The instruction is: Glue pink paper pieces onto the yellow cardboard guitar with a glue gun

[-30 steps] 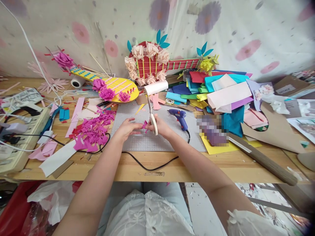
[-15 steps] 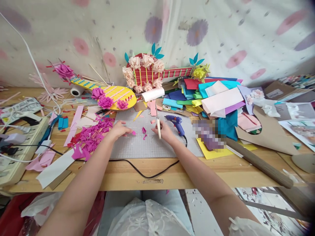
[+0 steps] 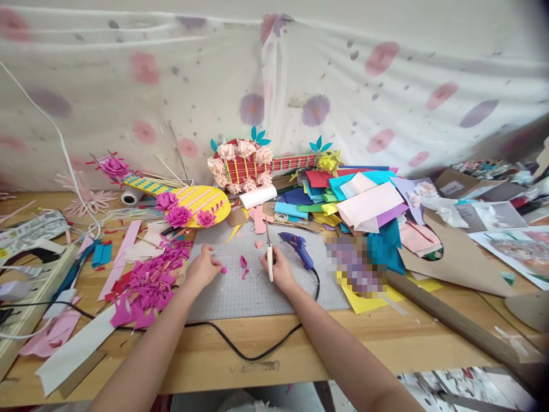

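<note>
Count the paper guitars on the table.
2: a yellow guitar with magenta flowers left of the mat, and a red guitar with cream flowers against the cloth. Others may be hidden under the paper pile.

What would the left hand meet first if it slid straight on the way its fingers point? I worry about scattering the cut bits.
Probably the small magenta paper scrap just off the left hand, then more scraps on the cutting mat; depth is uncertain.
</note>
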Demonstrator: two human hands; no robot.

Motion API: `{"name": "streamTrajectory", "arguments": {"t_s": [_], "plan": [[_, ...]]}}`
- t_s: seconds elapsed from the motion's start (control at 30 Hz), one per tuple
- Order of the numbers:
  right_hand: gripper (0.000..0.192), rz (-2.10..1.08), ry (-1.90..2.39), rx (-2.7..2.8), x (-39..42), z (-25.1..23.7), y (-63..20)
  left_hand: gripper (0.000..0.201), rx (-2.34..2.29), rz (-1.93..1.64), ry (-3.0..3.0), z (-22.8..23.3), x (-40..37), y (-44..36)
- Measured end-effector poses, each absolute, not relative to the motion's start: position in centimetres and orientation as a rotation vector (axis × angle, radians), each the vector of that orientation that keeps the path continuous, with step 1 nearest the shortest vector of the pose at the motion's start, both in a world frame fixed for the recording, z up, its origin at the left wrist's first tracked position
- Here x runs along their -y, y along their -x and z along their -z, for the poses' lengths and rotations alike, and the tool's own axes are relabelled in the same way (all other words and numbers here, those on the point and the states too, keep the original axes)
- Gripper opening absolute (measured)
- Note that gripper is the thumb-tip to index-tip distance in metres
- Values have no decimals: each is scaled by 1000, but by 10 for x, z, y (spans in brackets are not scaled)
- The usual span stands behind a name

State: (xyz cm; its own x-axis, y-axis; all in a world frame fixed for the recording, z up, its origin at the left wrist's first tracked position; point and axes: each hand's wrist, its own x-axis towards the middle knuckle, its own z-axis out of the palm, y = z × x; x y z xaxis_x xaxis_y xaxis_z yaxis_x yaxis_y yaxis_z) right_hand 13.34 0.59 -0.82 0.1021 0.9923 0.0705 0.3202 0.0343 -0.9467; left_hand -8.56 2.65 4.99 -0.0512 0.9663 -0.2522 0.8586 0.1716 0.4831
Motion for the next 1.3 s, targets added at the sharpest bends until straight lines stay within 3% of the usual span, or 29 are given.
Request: {"name": "streamTrajectory", "arguments": {"t_s": [0.2, 1.3], "plan": [[21, -898, 1426, 1412, -5, 10, -133, 44, -1997, -277, -1771, -48, -22, 81], [20, -791, 1420, 1401, -3, 6, -131, 62, -1848, -143, -1933, -73, -27, 87]]}}
